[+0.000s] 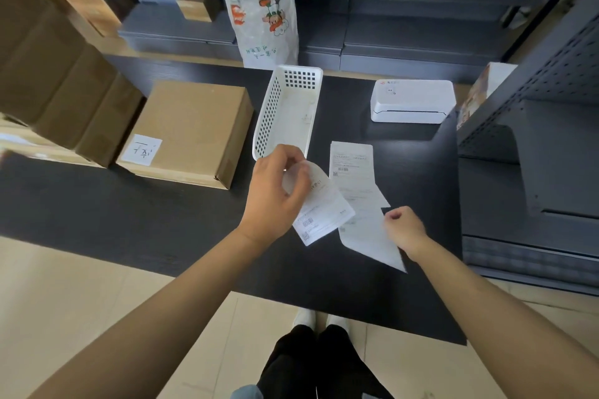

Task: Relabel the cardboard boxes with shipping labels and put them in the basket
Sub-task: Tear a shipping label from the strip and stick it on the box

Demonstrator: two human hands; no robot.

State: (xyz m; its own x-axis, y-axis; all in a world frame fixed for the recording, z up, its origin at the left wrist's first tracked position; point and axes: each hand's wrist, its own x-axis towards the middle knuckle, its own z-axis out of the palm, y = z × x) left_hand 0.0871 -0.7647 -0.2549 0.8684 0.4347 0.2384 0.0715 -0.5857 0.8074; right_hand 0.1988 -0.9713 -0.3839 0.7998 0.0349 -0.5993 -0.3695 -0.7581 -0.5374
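White paper fills both hands over the black table (129,220): the left hand (275,194) pinches a curled shipping label (319,207), and the right hand (405,227) is curled on the edge of a backing strip (369,236). Beyond them a second label (351,160) lies flat beside the white basket (288,107), the cardboard box (191,129) sits to the left, and a printer (413,100) stands to the right.
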